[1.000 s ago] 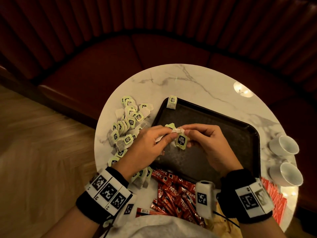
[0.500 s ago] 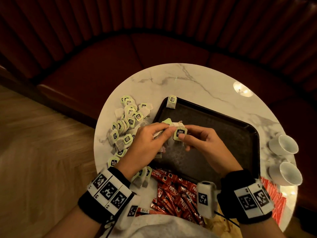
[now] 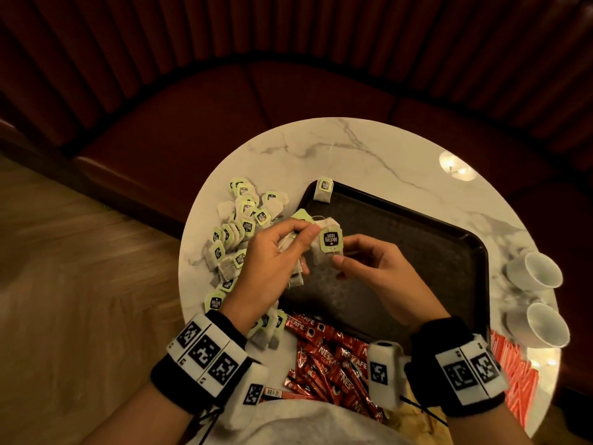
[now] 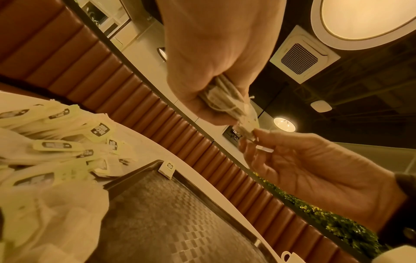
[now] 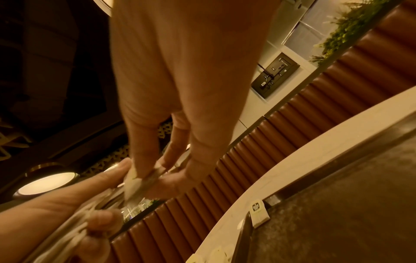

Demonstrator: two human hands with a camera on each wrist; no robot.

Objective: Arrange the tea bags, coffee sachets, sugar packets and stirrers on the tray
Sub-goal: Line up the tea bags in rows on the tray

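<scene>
Lying at the left side of the round marble table [image 3: 369,149], a loose heap of tea bags [image 3: 239,229] with green tags spreads beside the dark tray [image 3: 449,239], some flat and some overlapping, pointing every which way. The left hand [image 3: 272,252] hovers over the tray's left edge with its fingers curled round a bunch of tea bags [image 4: 225,96], their paper edges and strings bundled in the fist as the left wrist view shows. Between the two hands one tea bag [image 3: 327,248] hangs with its long axis roughly up and down, its green tag [image 3: 331,241] facing the head camera with the print upside down; the left thumb and forefinger pinch its top, and the right hand [image 3: 382,271] pinches its lower edge with thumb and forefinger, the other fingers loosely bent. The tray holds a single tea bag [image 3: 324,190] at its far left corner, leaning on the rim with its tag toward the table's far side; the rest of the tray's textured floor shows bare. In front of the tray, close to the person, red coffee sachets [image 3: 333,358] lie in a jumble, their long axes mostly slanting. At the right, two white cups [image 3: 539,271] stand on the table just beside the tray, and a stack of thin red packets [image 3: 516,374] lies at the near right edge.
</scene>
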